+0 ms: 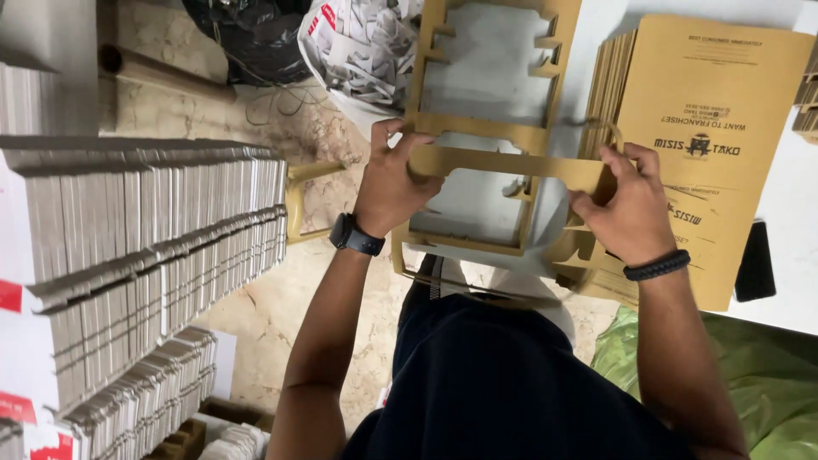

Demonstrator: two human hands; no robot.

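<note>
You have a brown cardboard die-cut frame (pixel 477 128) in both hands, a flat sheet of waste cardboard with large window-shaped holes punched out of it. Its long axis runs away from you, from near your lap up toward the top edge of the view, and it lies roughly flat, facing up at you. One crossbar of the frame runs left to right between your hands.

Your left hand (pixel 388 183) has its grip closed on the left end of that crossbar, thumb on top and fingers curled under the edge. Your right hand (pixel 626 209) has its grip closed on the right end, fingers pinching the strip where it meets the frame's side rail. A dark watch sits on your left wrist and a dark braided band on your right.

Just to the right of the frame, touching or nearly so, lies a stack of brown printed cardboard sheets (pixel 716 111) on a white desk (pixel 792 221). A black phone (pixel 757 262) rests on the desk beside that stack. Beyond the frame stands a bag of paper scraps (pixel 366 47). Well to your left, rows of stacked white flat cartons (pixel 145 230) stand on edge above the marble floor (pixel 281 298). A green bag (pixel 767 383) lies by your right arm.
</note>
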